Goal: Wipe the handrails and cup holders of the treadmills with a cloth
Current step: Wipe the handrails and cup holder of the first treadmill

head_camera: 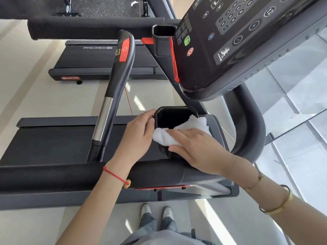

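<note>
A black cup holder [174,117] sits beside the treadmill console, its opening facing up. A white cloth [192,125] lies draped over its near rim and right side. My right hand [196,149] lies on the cloth, fingers over it and thumb curled under against the holder's outer wall. My left hand [137,133] grips the holder's left rim, the thumb at the edge. The padded black side handrail [70,174] runs across in front of me under both forearms. A curved centre handrail [115,89] with a red button and a silver section rises to the left.
The console panel [247,41] overhangs the holder at upper right. A second cup holder [163,39] stands on the far side. The treadmill belt [53,144] lies below, another treadmill [99,59] beyond it. Glass panels are on the right, my shoes [156,213] on the pale floor.
</note>
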The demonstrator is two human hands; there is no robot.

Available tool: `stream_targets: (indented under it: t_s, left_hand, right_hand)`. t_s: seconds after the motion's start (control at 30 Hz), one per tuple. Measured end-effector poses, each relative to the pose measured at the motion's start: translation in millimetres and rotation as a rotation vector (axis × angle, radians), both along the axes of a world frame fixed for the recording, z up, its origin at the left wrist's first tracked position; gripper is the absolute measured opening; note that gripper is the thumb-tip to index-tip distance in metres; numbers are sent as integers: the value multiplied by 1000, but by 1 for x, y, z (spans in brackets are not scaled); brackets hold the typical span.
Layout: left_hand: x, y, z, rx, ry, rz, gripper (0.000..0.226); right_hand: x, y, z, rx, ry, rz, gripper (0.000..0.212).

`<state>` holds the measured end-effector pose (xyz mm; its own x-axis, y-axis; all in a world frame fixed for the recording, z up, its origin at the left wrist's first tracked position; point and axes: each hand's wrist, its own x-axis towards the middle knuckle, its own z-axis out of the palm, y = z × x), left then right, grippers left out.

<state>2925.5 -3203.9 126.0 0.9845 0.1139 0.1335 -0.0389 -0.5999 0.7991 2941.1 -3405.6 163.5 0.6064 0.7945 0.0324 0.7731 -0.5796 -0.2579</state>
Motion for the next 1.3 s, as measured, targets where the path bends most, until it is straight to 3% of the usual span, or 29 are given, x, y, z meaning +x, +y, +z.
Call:
stream_targets:
  t_s: [0.27, 0.43, 0.53, 0.63, 0.73, 0.9, 1.1, 1.2, 1.3]
  left_hand:
    - [-1, -1, -2, -8, 3, -9, 40]
    - [-1, -2, -1, 19, 5, 0, 41]
    - [-2, -2, 0, 26, 9, 3, 41]
    - [-3, -1, -1, 48, 8, 1, 30]
    - [-3, -1, -2, 63, 12, 9, 28]
    - [-2, -1, -2, 45, 36, -2, 41]
    - [-2, -1, -4, 38, 27, 0, 24]
    - [-2, 1, -6, 34, 24, 1, 24]
    - [-2, 1, -6, 25, 19, -7, 33]
  right_hand:
    - [2, -54, 16, 307, 208, 30, 33]
    - [25, -35, 21, 574, -2, -240, 30]
    - [45, -6, 19, 479, -11, -178, 32]
    - [61, 21, 4, 174, -6, -113, 43]
    - [71, 23, -1, 29, -86, -101, 48]
    - [71, -13, -5, 99, 109, -209, 49]
    - [82, 35, -5, -84, -87, -63, 47]
    - [84, 36, -7, -117, -159, -89, 46]
    - [76, 9, -9, -17, -65, -174, 47]
